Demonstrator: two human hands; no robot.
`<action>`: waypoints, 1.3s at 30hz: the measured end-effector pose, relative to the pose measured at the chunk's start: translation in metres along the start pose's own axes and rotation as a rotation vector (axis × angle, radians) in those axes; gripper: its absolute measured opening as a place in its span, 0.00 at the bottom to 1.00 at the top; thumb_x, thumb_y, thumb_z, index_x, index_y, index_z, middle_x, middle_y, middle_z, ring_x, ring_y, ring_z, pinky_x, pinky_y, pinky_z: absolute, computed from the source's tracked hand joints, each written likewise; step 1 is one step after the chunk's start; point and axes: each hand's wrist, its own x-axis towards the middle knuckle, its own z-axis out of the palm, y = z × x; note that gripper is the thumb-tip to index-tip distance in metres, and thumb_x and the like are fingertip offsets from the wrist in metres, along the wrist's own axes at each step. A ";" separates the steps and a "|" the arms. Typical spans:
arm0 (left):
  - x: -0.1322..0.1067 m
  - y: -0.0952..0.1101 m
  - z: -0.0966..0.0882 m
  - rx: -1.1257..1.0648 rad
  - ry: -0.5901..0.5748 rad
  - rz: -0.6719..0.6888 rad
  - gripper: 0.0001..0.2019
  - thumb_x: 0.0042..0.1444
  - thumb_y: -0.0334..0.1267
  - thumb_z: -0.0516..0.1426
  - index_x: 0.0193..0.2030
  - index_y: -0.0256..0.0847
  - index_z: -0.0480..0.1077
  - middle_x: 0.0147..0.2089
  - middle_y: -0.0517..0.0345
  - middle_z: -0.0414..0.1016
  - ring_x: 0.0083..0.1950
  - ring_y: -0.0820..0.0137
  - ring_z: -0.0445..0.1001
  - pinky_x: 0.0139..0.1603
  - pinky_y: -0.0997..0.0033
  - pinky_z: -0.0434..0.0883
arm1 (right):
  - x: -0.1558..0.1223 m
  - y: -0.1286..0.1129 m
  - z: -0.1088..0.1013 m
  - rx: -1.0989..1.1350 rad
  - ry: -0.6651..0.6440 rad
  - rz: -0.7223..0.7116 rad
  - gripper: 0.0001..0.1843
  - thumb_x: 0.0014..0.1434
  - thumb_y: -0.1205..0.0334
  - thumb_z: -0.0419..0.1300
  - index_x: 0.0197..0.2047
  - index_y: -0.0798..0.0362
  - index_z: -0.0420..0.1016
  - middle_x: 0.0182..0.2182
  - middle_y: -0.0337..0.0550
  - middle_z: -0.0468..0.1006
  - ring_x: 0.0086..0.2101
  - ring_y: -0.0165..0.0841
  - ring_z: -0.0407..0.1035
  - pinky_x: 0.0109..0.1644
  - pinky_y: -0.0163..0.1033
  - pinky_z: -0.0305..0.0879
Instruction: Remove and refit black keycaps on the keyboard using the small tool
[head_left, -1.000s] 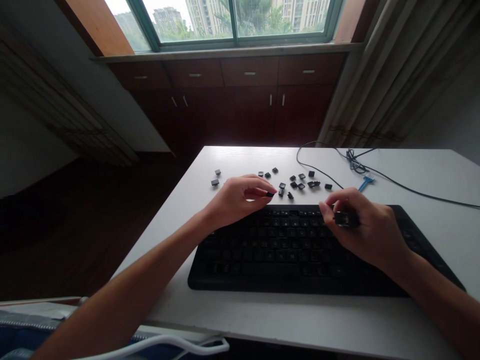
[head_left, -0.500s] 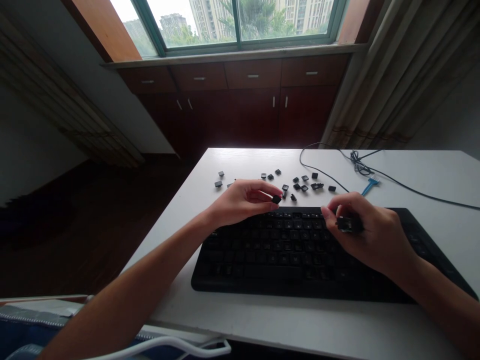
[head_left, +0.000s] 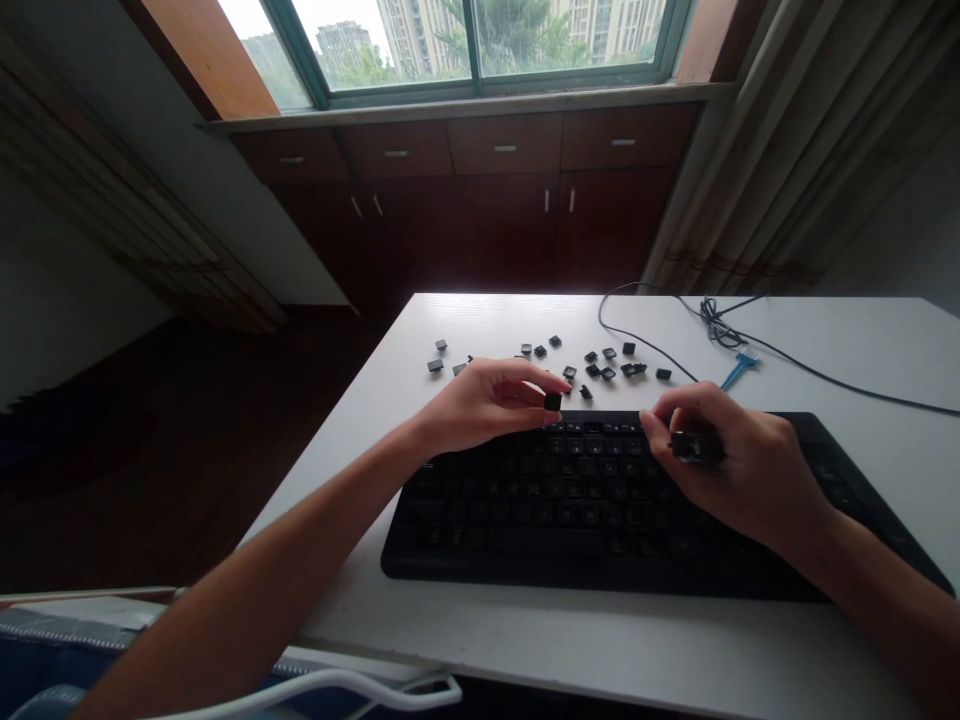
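The left hand (head_left: pixel 487 400) had thumb and fingertips pinched on a black keycap (head_left: pixel 553 402), just above the far edge of the keyboard (head_left: pixel 615 540). It was probably light, stiff and slightly slippery, with fragile clips beneath, so its side walls seemed the place to grip. The right hand (head_left: pixel 739 460) had its fingers curled around a dark object (head_left: pixel 696 447) I couldn't identify. Pale key lettering (head_left: pixel 609 467) was too small to read surely; I spotted no brand.

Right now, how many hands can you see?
2. The left hand pinches a black keycap by the far edge of the keyboard; the right hand, above its right side, holds a dark item.
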 end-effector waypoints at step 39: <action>0.001 -0.011 -0.005 0.288 0.208 0.016 0.14 0.60 0.41 0.63 0.50 0.41 0.80 0.48 0.54 0.83 0.46 0.66 0.83 0.52 0.65 0.81 | 0.000 0.002 -0.005 -0.078 0.035 0.022 0.06 0.63 0.60 0.63 0.40 0.51 0.71 0.24 0.34 0.75 0.19 0.25 0.68 0.26 0.32 0.64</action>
